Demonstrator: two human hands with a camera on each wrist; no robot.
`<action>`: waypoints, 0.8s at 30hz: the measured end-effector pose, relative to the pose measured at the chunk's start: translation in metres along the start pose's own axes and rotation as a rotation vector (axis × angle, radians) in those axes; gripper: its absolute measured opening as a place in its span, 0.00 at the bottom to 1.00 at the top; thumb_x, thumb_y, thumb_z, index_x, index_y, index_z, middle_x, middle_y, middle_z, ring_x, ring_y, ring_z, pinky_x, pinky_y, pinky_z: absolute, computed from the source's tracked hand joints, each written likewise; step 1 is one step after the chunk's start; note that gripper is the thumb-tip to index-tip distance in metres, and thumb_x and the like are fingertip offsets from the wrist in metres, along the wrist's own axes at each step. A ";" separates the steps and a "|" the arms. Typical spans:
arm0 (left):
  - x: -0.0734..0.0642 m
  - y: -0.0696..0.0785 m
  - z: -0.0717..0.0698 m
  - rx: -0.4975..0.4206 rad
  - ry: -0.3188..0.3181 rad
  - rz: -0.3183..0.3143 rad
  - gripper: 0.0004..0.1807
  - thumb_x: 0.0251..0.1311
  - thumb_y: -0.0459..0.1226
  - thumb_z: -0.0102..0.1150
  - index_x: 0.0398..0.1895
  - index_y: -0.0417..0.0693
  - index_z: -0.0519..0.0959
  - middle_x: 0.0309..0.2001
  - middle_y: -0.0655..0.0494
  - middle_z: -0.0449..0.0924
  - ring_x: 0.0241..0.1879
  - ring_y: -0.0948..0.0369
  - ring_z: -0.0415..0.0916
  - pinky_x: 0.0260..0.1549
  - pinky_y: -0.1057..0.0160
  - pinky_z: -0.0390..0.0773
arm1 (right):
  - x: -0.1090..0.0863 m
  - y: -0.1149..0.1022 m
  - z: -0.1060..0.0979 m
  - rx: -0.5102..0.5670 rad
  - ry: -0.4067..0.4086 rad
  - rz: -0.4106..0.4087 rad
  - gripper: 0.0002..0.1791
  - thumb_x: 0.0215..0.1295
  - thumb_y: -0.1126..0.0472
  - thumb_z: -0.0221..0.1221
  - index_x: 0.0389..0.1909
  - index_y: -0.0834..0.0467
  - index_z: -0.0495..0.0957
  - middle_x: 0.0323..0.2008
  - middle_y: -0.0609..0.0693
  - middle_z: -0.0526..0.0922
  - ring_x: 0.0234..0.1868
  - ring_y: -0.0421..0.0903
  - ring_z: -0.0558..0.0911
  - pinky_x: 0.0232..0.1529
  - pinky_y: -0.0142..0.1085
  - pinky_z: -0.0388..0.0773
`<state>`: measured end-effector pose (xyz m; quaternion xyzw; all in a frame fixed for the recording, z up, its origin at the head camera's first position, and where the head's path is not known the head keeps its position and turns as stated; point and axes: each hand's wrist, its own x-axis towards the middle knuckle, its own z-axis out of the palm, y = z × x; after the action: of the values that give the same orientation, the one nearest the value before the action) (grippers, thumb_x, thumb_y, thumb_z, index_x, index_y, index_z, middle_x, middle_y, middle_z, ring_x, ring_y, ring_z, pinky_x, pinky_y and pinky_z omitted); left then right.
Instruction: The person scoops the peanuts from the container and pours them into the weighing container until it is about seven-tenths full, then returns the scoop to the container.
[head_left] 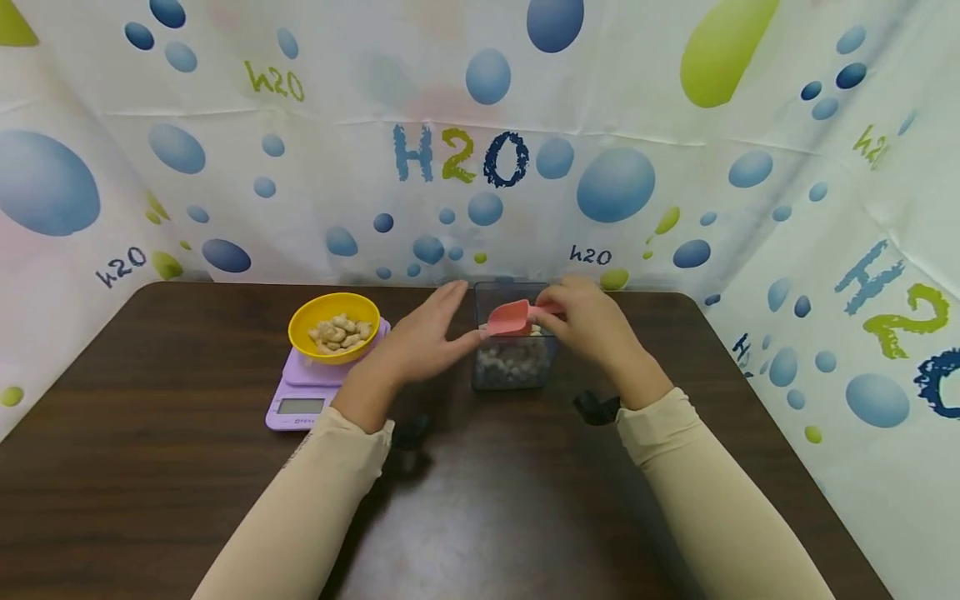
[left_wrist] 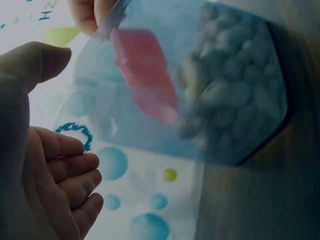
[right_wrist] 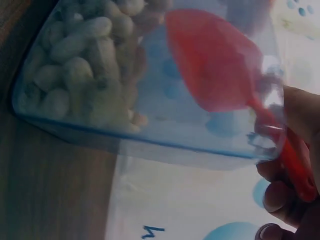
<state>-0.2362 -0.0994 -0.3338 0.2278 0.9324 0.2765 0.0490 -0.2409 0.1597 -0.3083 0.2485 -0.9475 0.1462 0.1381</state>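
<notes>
A clear bluish plastic container [head_left: 514,377] stands near the back of the table, partly filled with unshelled peanuts [right_wrist: 75,70]. My right hand [head_left: 592,325] grips the handle of a pink scoop [head_left: 510,318] at the container's top right. Seen through the wall in the right wrist view, the scoop's bowl [right_wrist: 215,62] is inside, above the peanuts; no peanuts show in it. My left hand [head_left: 416,343] is beside the container's left side, holding nothing, its fingers extended. In the left wrist view, a gap separates the left hand [left_wrist: 55,175] from the container wall.
Left of the container, a yellow bowl [head_left: 302,321] with several peanuts sits on a lilac kitchen scale [head_left: 281,417]; its display is unreadable. A dark wooden table [head_left: 495,517] lies beneath. Behind and to the right hangs a white printed curtain [head_left: 337,100].
</notes>
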 end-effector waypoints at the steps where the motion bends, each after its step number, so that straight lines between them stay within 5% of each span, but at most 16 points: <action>1: 0.002 0.001 0.004 -0.005 -0.006 0.003 0.49 0.65 0.66 0.44 0.80 0.49 0.44 0.80 0.52 0.43 0.78 0.52 0.46 0.73 0.46 0.53 | 0.000 0.001 0.002 0.008 0.004 -0.012 0.16 0.62 0.49 0.66 0.39 0.58 0.85 0.32 0.52 0.77 0.34 0.49 0.72 0.36 0.42 0.73; 8: 0.003 0.003 0.013 -0.039 0.009 -0.003 0.47 0.67 0.63 0.44 0.80 0.50 0.45 0.79 0.52 0.45 0.77 0.53 0.48 0.73 0.45 0.54 | 0.003 0.007 0.017 0.089 0.108 -0.035 0.15 0.59 0.51 0.67 0.39 0.60 0.87 0.29 0.52 0.76 0.34 0.51 0.69 0.40 0.44 0.65; 13: 0.003 0.001 0.014 -0.048 0.005 0.000 0.47 0.66 0.63 0.45 0.80 0.50 0.45 0.79 0.52 0.45 0.77 0.53 0.48 0.73 0.46 0.54 | 0.003 0.007 0.023 0.162 0.104 -0.015 0.15 0.61 0.52 0.67 0.41 0.59 0.87 0.32 0.53 0.76 0.36 0.51 0.68 0.41 0.44 0.63; 19: 0.003 0.001 0.017 -0.067 0.014 0.015 0.47 0.67 0.62 0.46 0.79 0.48 0.46 0.79 0.51 0.46 0.77 0.52 0.49 0.73 0.46 0.54 | -0.001 0.007 0.028 0.260 0.038 0.041 0.15 0.66 0.53 0.63 0.46 0.57 0.86 0.42 0.54 0.75 0.44 0.52 0.67 0.43 0.46 0.67; 24: 0.005 0.002 0.021 -0.087 0.012 0.030 0.47 0.66 0.61 0.47 0.79 0.47 0.46 0.79 0.51 0.46 0.77 0.52 0.50 0.73 0.46 0.54 | -0.009 0.011 0.032 0.408 0.071 0.098 0.18 0.68 0.54 0.61 0.54 0.59 0.82 0.50 0.57 0.75 0.53 0.55 0.72 0.52 0.51 0.75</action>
<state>-0.2350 -0.0853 -0.3501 0.2378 0.9161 0.3190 0.0492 -0.2452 0.1616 -0.3431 0.2197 -0.9038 0.3501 0.1109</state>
